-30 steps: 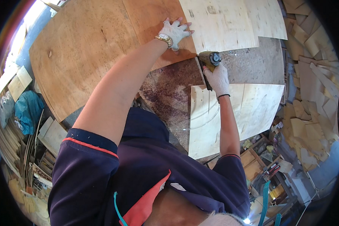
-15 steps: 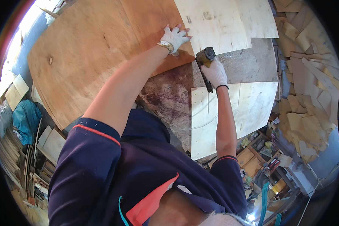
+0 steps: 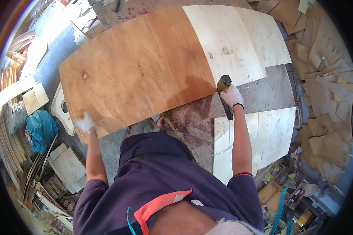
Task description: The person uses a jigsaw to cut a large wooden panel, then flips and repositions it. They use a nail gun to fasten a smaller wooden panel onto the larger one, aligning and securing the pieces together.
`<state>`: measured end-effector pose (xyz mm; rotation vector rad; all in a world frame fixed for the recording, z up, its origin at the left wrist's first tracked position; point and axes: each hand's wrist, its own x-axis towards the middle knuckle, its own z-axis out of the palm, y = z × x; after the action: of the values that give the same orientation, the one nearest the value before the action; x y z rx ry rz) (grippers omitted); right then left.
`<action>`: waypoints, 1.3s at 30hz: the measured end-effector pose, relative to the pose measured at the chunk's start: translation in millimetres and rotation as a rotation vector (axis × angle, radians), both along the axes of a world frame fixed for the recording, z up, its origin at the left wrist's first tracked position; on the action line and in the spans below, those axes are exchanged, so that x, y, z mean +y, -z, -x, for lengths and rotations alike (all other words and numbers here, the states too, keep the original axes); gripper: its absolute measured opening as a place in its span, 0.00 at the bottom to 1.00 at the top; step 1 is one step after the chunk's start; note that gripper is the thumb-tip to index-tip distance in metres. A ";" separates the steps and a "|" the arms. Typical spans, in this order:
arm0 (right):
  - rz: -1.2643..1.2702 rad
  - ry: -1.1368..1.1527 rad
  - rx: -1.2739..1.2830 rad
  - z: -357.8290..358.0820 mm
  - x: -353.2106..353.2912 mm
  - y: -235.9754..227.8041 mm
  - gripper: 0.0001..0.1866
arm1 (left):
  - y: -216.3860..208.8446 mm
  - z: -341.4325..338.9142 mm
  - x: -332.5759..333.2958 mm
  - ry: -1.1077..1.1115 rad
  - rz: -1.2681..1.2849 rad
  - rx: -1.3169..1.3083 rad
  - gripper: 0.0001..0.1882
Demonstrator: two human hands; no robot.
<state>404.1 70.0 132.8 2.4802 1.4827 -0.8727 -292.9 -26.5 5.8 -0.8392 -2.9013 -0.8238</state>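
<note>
A black and yellow nail gun (image 3: 224, 83) with a long dark magazine is gripped in my gloved right hand (image 3: 233, 96). Its head is at the near right corner of a large brown plywood sheet (image 3: 133, 78). At that sheet's near left edge is my left hand (image 3: 84, 123), in a white glove. Motion blurs its fingers, so whether it grasps the edge is unclear. Pale plywood sheets (image 3: 227, 39) adjoin the brown one on its right. The brown sheet overhangs the stained worktable (image 3: 266, 86) on the left.
Another pale sheet (image 3: 268, 133) lies at the table's near right, with a thin hose across it. Brown offcuts (image 3: 325, 90) are heaped on the right. A blue plastic bag (image 3: 42, 131) and stacked wood strips (image 3: 10, 156) stand left. Cluttered tools (image 3: 298, 199) lie lower right.
My left hand has gone from the brown sheet's right part to its near left edge. The nail gun remains at the sheet's corner. The whole view has shifted, showing more beyond the sheets.
</note>
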 end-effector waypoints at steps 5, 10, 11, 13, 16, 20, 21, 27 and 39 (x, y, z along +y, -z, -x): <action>-0.039 -0.075 -0.029 4.6 2.9 -7.2 0.23 | -1.7 136.2 -48.6 -0.191 0.193 -0.041 0.47; 0.015 -0.038 0.014 16.2 9.0 -10.0 0.24 | 9.4 208.9 -61.7 -0.003 0.123 -0.782 0.54; 0.030 -0.029 0.010 15.6 10.8 -8.1 0.24 | 22.4 202.1 -55.2 0.003 -0.026 -0.894 0.51; 0.049 -0.039 -0.049 14.7 11.7 -11.3 0.24 | 42.0 163.7 -37.3 0.017 -0.110 -0.916 0.45; 0.071 -0.081 -0.097 18.6 16.3 -17.8 0.23 | 25.7 133.8 -13.4 0.047 -0.012 -0.715 0.36; 0.156 0.052 0.147 43.0 58.8 -36.4 0.19 | 7.0 126.3 -8.0 -0.014 0.172 -0.631 0.33; 0.046 0.021 0.190 44.0 70.7 -34.7 0.18 | 7.7 125.7 -8.2 -0.017 0.159 -0.634 0.34; -0.298 -0.046 0.349 89.3 215.9 -47.5 0.18 | 16.2 138.9 -21.9 -0.035 0.103 -0.683 0.35; -0.458 -0.097 0.339 113.9 415.1 4.0 0.19 | 4.8 132.1 -20.5 -0.117 0.075 -0.750 0.24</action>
<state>290.2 485.1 128.8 2.6232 2.1051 -1.0803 -425.1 -47.1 0.9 -0.4023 -3.5808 -1.2430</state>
